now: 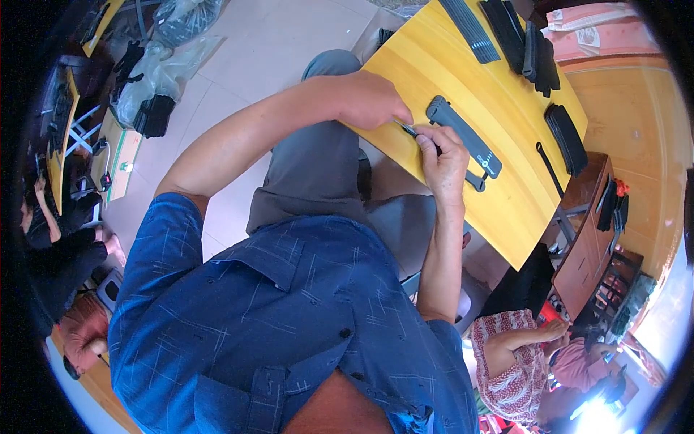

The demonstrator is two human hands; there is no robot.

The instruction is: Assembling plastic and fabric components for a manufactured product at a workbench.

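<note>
My left hand (372, 100) is over the near left edge of the yellow tabletop, its fingers closed. A small pointed metal tip (406, 128) shows between its fingertips and my right hand; I cannot tell what tool it belongs to. My right hand (444, 160) pinches a small dark piece (422, 136), close to the left fingertips. Just beyond the right hand lies a flat dark grey strap (466, 134) with a ribbed far end and a small pale mark. A dark rounded loop end (476, 182) sticks out beside its near end.
On the yellow table (397, 69) are thin grey strips (470, 30), black bundles (531, 54), a black stack (566, 139) and a narrow black strap (549, 168). Plastic bags (163, 72) rest on the left floor. A person in a patterned top (510, 354) sits at right.
</note>
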